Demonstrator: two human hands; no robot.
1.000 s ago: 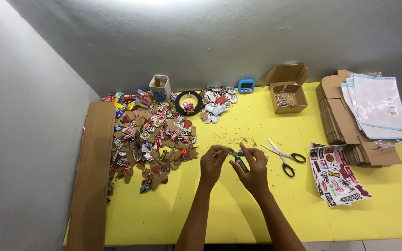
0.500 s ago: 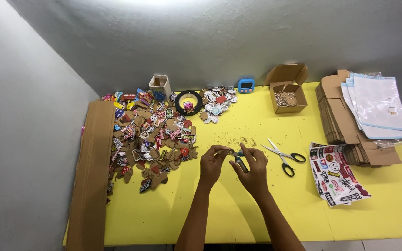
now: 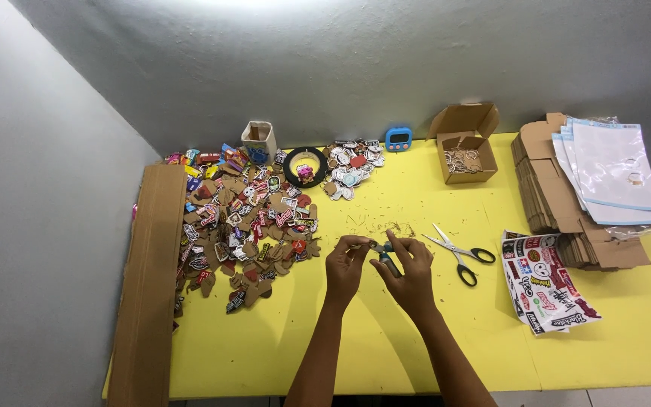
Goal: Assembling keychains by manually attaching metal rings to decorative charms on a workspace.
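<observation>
My left hand (image 3: 344, 265) and my right hand (image 3: 414, 273) meet above the middle of the yellow table (image 3: 340, 347). My right hand grips a small tool with a teal handle (image 3: 386, 254). My left hand pinches a tiny piece against the tool's tip; the piece is too small to identify. Brown crumbs (image 3: 386, 226) lie just beyond the hands. A big pile of cardboard-backed sticker cutouts (image 3: 246, 218) spreads to the left of my left hand.
Black-handled scissors (image 3: 459, 255) lie right of my hands, then a printed sticker sheet (image 3: 548, 290). Long cardboard strips (image 3: 148, 279) line the left edge. At the back stand a small cup (image 3: 259, 141), a black tape roll (image 3: 305, 166), a blue timer (image 3: 398, 138) and an open box of rings (image 3: 465, 154). Flat cartons under plastic bags (image 3: 597, 188) are stacked right.
</observation>
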